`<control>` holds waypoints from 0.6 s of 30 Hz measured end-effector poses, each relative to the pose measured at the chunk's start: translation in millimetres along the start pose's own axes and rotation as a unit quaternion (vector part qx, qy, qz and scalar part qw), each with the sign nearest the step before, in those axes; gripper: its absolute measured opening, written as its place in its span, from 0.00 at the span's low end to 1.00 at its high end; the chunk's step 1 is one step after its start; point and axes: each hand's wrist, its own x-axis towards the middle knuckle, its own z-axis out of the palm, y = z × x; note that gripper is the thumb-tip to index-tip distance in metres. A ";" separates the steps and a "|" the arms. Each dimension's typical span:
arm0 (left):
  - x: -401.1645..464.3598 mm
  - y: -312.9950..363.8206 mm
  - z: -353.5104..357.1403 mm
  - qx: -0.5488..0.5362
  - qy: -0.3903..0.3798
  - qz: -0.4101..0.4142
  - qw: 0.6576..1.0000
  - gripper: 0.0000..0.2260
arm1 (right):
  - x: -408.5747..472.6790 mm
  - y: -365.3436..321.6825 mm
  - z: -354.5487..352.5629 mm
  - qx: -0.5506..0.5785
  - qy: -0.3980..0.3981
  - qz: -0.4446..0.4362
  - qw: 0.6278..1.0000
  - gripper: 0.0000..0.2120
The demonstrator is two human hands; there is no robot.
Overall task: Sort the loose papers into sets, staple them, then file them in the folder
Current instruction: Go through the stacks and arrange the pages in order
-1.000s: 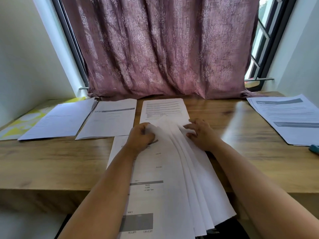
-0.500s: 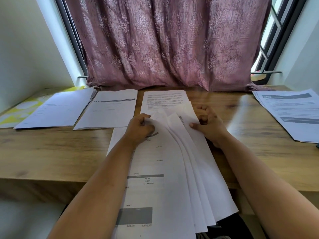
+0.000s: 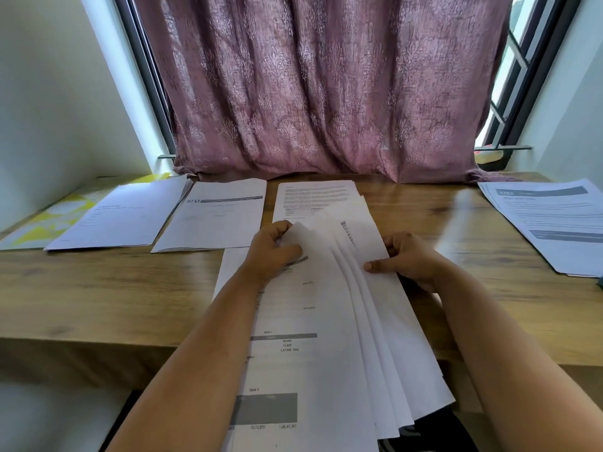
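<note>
A fanned stack of white printed papers (image 3: 329, 321) lies in front of me over the near edge of the wooden desk (image 3: 98, 288). My left hand (image 3: 272, 249) pinches the upper left corner of the top sheets. My right hand (image 3: 411, 259) grips the right edge of the fan, thumb on top, with the rightmost sheets lifted. Sorted paper sets lie on the desk: one at far left (image 3: 120, 216), one beside it (image 3: 215, 216), a text page (image 3: 313, 197) behind my hands, and a pile at the far right (image 3: 548, 220). A yellow patterned folder (image 3: 49, 220) lies under the leftmost set.
A mauve curtain (image 3: 310, 93) hangs over the window behind the desk. White walls close in on both sides. A small dark teal object (image 3: 600, 282) shows at the right frame edge.
My right hand has slid down the right edge of the fan and spread the sheets wider. My left hand keeps its hold on the corner. The view has tilted down slightly.
</note>
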 end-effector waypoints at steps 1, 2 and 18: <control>-0.3 1.6 -0.5 0.003 0.005 0.010 1.000 0.12 | 2.2 -1.2 2.2 -0.033 0.059 -0.020 0.998 0.18; -0.5 2.9 -0.5 0.003 0.010 0.022 1.000 0.11 | 7.2 -3.0 1.1 -0.077 0.143 -0.046 0.986 0.15; -16.0 25.2 -7.7 -0.120 0.055 0.042 0.990 0.03 | -25.4 -99.2 -43.3 0.030 0.449 -0.164 0.878 0.14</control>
